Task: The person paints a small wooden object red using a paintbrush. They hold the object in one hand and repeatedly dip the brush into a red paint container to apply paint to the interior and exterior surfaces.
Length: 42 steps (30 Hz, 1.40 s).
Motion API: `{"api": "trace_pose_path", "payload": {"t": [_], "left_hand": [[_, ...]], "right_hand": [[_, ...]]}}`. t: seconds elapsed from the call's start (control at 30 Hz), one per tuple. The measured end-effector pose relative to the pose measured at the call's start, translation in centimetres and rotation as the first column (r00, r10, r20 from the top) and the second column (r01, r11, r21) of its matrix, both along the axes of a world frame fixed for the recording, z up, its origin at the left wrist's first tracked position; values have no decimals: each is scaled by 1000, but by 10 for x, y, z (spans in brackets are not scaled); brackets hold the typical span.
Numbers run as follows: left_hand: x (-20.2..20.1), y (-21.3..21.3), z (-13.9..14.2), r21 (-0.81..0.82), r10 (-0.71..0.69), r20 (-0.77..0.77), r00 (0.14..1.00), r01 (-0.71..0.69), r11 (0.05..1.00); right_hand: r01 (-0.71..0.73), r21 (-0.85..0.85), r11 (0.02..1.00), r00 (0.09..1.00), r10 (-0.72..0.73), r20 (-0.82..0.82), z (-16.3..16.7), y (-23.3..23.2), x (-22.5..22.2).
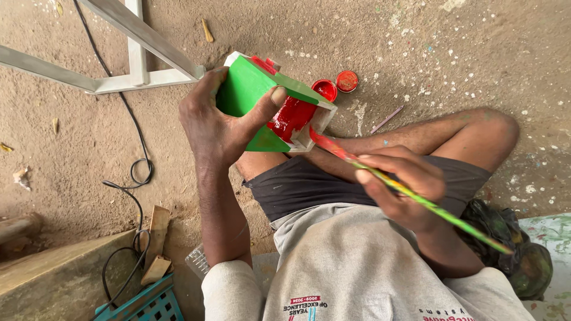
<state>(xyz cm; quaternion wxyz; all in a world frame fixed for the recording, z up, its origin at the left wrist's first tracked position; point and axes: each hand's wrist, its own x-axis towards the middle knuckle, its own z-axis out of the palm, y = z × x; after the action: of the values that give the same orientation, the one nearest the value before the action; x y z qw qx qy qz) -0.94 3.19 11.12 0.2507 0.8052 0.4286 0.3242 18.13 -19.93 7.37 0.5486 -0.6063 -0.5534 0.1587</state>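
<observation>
Person sits on the sandy floor (416, 53), legs crossed, grey shirt, dark shorts. White metal frame (140, 56) lies on the floor upper left, black cable (138, 172) trailing beside it. Left hand (217, 128) has its grip closed around a small green wooden box (247, 89), held above the lap, thumb pressed on the green side; inside of the box is red. Right hand (401, 187) pinches a long paint-smeared brush (416, 196), fingers tight on the handle, red tip touching the box's white edge. Small red paint pot (325, 89) and its lid (347, 81) sit on the floor just beyond the box.
</observation>
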Motion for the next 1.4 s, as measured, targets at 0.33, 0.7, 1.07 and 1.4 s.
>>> {"api": "trace_pose_path", "payload": {"t": [0.33, 0.7, 1.07, 1.4], "left_hand": [[-18, 12, -19, -83, 8, 1, 1000, -8, 997], [-34, 10, -21, -73, -4, 49, 999, 7, 997], [-34, 17, -26, -94, 13, 27, 1000, -11, 996], [-36, 18, -29, -79, 11, 12, 1000, -10, 997]], "right_hand": [[212, -108, 971, 930, -235, -282, -75, -3, 44], [200, -411, 889, 951, -277, -136, -190, 110, 64], [180, -453, 873, 968, -239, -75, -205, 129, 57], [202, -454, 868, 965, -255, -56, -211, 118, 63]]}}
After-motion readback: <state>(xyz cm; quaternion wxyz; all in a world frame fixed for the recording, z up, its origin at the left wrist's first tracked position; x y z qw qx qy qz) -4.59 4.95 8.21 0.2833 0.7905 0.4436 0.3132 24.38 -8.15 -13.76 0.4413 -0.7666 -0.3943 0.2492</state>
